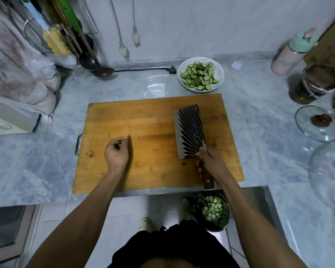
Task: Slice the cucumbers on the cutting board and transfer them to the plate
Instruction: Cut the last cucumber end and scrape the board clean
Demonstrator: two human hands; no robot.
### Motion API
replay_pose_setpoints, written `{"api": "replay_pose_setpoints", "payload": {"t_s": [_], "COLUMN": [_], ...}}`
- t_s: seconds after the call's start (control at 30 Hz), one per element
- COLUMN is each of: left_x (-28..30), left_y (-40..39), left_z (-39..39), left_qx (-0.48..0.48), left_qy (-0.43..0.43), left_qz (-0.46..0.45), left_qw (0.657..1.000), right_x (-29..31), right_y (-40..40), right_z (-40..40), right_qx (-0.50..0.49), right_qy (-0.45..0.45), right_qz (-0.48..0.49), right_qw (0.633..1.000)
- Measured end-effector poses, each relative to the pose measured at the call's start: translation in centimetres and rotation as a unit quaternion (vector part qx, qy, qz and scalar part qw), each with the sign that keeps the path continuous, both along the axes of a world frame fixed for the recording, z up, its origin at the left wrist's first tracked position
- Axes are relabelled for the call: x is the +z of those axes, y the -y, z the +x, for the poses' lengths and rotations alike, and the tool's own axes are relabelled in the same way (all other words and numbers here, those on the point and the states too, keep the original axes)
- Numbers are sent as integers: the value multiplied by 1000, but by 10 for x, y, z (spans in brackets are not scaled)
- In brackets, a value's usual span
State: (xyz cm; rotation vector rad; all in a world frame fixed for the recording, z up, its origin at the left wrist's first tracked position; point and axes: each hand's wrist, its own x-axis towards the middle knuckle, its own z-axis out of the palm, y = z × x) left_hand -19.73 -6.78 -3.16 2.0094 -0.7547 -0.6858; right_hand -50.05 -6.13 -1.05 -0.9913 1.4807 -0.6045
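— What's in the left hand (116,155)?

— A small green cucumber end (118,141), pinched at the tips of its curled fingers (115,145), just above the near-left part of the wooden cutting board (143,120). I can't tell whether the piece touches the wood.

— And the right hand (208,158)?

— Wrapped around the dark wooden handle of a cleaver (190,130). The broad blade, patterned with dark ridges, lies nearly flat over the right side of the board, its tip pointing away from the person.

— Where are the slices?

— Heaped on the white plate (219,73), which stands on the tabletop (62,167) just beyond the board's far right corner. The cucumber slices (199,76) cover most of it; only the right rim shows bare.

— Anything on the board itself?

— Only the hands and the knife that I can see.

— Around it?

— A black ladle (103,71) and a power plug (172,70) at the far edge near the wall, a pink-and-mint bottle (290,55) at the far right, and a glass lid (317,123) with a dark red knob lying to the right of the board. Below the tabletop's near edge, a metal bowl (223,226) holds more sliced cucumber.
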Motion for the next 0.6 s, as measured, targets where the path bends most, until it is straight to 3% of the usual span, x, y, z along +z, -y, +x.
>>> {"api": "replay_pose_setpoints", "payload": {"t_s": [0.17,0.27,0.6], "left_x": [-13,-25,-24], "left_y": [13,15,44], "left_z": [-25,-37,-80], "left_qx": [-67,-66,-20], "left_qy": [159,226,12], "left_qz": [-8,-32,-107], "left_qw": [985,971,994], "right_x": [-5,-10,-17], "right_y": [26,28,20], "right_z": [1,6,55], "right_qx": [92,120,175], "right_qy": [-133,-143,-149], "right_qz": [-75,-90,-124], "right_qw": [984,978,965]}}
